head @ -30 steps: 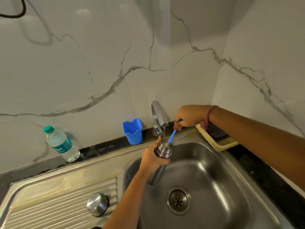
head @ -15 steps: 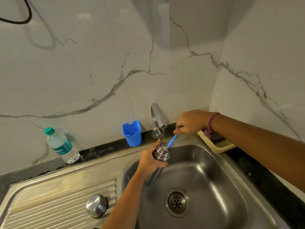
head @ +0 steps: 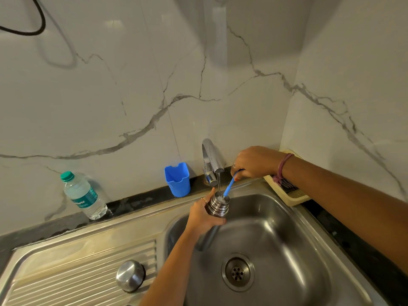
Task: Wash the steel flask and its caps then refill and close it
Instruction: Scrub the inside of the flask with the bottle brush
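My left hand (head: 204, 215) grips the steel flask (head: 217, 206) just below its ribbed neck, holding it upright over the sink basin (head: 276, 250). A thin stream of water runs from the tap (head: 210, 161) into the flask's open mouth. My right hand (head: 254, 161) holds the blue handle of a bottle brush (head: 229, 185), whose lower end is inside the flask's mouth. A round steel cap (head: 130, 276) lies upside up on the ribbed draining board (head: 77, 281) at the left.
A blue plastic cup (head: 177, 180) stands on the dark counter ledge beside the tap. A clear water bottle with a green cap (head: 82, 196) leans against the marble wall at the left. A cream tray (head: 289, 193) with cloths sits in the right corner.
The view has tilted up slightly, so hands and sink sit lower in frame. The brush has gone a little deeper into the flask, which stays under the running tap.
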A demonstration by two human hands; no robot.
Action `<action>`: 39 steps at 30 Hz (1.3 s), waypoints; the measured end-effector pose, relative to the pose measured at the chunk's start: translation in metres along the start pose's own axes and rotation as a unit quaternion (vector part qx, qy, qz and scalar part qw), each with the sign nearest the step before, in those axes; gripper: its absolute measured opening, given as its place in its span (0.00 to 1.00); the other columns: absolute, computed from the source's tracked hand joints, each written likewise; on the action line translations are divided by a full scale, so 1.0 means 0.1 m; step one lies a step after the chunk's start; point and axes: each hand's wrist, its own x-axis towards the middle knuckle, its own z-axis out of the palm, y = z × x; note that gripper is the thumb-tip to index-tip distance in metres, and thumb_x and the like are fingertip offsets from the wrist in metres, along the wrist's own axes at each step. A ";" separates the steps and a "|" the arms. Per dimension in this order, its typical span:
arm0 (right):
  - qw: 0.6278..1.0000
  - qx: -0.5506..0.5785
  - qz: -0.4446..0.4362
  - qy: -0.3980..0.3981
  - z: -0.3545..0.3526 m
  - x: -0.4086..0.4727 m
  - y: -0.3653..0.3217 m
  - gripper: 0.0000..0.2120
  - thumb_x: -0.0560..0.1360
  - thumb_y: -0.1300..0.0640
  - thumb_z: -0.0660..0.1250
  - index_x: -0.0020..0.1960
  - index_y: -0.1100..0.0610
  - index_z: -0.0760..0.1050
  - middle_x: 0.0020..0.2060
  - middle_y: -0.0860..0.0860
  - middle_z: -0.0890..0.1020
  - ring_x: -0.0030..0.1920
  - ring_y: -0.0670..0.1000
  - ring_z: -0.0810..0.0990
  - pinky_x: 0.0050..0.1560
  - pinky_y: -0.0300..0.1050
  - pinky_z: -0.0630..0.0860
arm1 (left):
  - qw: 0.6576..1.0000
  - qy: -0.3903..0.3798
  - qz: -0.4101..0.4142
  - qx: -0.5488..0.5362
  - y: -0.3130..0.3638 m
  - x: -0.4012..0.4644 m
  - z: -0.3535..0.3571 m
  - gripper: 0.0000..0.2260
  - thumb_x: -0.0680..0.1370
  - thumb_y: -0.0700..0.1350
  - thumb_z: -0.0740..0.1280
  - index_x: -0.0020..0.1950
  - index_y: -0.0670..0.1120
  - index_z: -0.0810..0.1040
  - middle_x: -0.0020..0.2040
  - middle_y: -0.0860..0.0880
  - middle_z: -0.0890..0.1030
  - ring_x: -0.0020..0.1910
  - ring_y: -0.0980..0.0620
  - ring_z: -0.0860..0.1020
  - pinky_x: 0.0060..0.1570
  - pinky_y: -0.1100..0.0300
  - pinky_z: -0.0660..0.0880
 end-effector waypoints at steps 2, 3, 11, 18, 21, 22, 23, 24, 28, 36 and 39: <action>1.000 0.006 0.000 0.013 0.03 -0.01 0.02 0.15 0.79 0.44 0.59 0.60 0.48 0.78 0.48 0.47 0.82 0.49 0.49 0.78 0.50 0.46 0.75 | 1.000 0.002 0.000 0.000 -0.01 0.01 0.01 0.48 0.61 0.38 0.81 0.78 0.50 0.64 0.53 0.55 0.83 0.52 0.57 0.82 0.58 0.57 0.79; 1.000 0.013 0.002 0.020 0.03 -0.02 0.02 0.15 0.79 0.44 0.60 0.60 0.48 0.78 0.47 0.47 0.82 0.48 0.49 0.78 0.50 0.46 0.76 | 1.000 0.004 -0.001 0.002 -0.01 0.01 0.01 0.49 0.61 0.38 0.81 0.78 0.51 0.64 0.54 0.55 0.83 0.53 0.57 0.81 0.58 0.57 0.79; 0.995 0.077 0.060 0.034 0.08 -0.04 0.00 0.19 0.78 0.42 0.60 0.49 0.56 0.81 0.29 0.45 0.73 0.29 0.45 0.68 0.33 0.37 0.65 | 1.000 0.015 -0.003 0.012 0.03 0.01 0.04 0.48 0.62 0.38 0.80 0.78 0.51 0.63 0.53 0.55 0.82 0.51 0.57 0.80 0.56 0.60 0.78; 0.992 0.100 0.082 0.014 0.08 -0.03 -0.04 0.21 0.78 0.42 0.60 0.48 0.58 0.81 0.30 0.49 0.74 0.28 0.45 0.67 0.31 0.37 0.63 | 0.999 0.020 0.001 0.028 0.05 -0.01 0.06 0.46 0.63 0.39 0.80 0.78 0.49 0.64 0.53 0.54 0.81 0.52 0.56 0.80 0.59 0.57 0.77; 0.991 0.102 0.082 0.019 0.09 -0.02 -0.05 0.20 0.78 0.42 0.61 0.48 0.58 0.81 0.30 0.48 0.74 0.29 0.45 0.67 0.31 0.38 0.64 | 0.999 0.025 0.000 0.035 0.03 -0.01 0.08 0.44 0.62 0.40 0.81 0.75 0.49 0.67 0.53 0.54 0.82 0.52 0.56 0.80 0.60 0.56 0.77; 0.991 0.099 0.084 0.025 0.09 -0.02 -0.05 0.20 0.78 0.42 0.61 0.48 0.58 0.81 0.29 0.48 0.74 0.29 0.45 0.68 0.32 0.38 0.65 | 0.999 0.027 0.003 0.038 0.02 -0.01 0.09 0.42 0.62 0.41 0.81 0.74 0.49 0.69 0.53 0.54 0.82 0.52 0.56 0.80 0.60 0.55 0.77; 0.991 0.098 0.086 0.031 0.09 -0.01 -0.05 0.20 0.77 0.41 0.61 0.48 0.57 0.81 0.29 0.47 0.74 0.29 0.45 0.68 0.32 0.38 0.65 | 0.999 0.028 0.004 0.039 0.01 -0.01 0.09 0.41 0.62 0.41 0.81 0.73 0.49 0.71 0.53 0.54 0.82 0.52 0.56 0.80 0.59 0.55 0.78; 0.990 0.100 0.089 0.035 0.10 -0.01 -0.05 0.20 0.77 0.41 0.61 0.48 0.57 0.81 0.28 0.47 0.75 0.28 0.45 0.69 0.33 0.38 0.67 | 0.999 0.028 0.005 0.037 0.00 0.00 0.09 0.40 0.62 0.41 0.81 0.72 0.49 0.72 0.52 0.53 0.83 0.52 0.56 0.80 0.59 0.56 0.78; 0.985 0.132 0.100 0.048 0.08 -0.03 -0.06 0.22 0.75 0.35 0.61 0.46 0.52 0.81 0.28 0.45 0.78 0.31 0.45 0.73 0.35 0.38 0.69 | 0.999 0.028 0.004 0.026 0.01 0.00 0.09 0.41 0.61 0.41 0.81 0.73 0.47 0.71 0.51 0.53 0.83 0.51 0.57 0.81 0.56 0.58 0.79; 0.885 0.407 0.179 0.140 0.18 -0.05 0.36 0.16 0.82 0.54 0.53 0.53 0.57 0.80 0.44 0.54 0.84 0.41 0.51 0.80 0.47 0.42 0.74 | 0.999 0.014 0.016 0.029 -0.01 -0.02 0.09 0.48 0.61 0.40 0.81 0.79 0.49 0.63 0.55 0.53 0.82 0.54 0.57 0.80 0.59 0.59 0.77; 0.940 0.269 0.196 0.076 0.48 0.09 0.39 0.15 0.80 0.60 0.57 0.63 0.57 0.76 0.57 0.54 0.80 0.56 0.53 0.78 0.58 0.45 0.74 | 0.999 0.018 0.010 0.025 -0.02 -0.02 0.08 0.49 0.61 0.41 0.81 0.79 0.51 0.63 0.54 0.54 0.82 0.53 0.57 0.81 0.59 0.56 0.78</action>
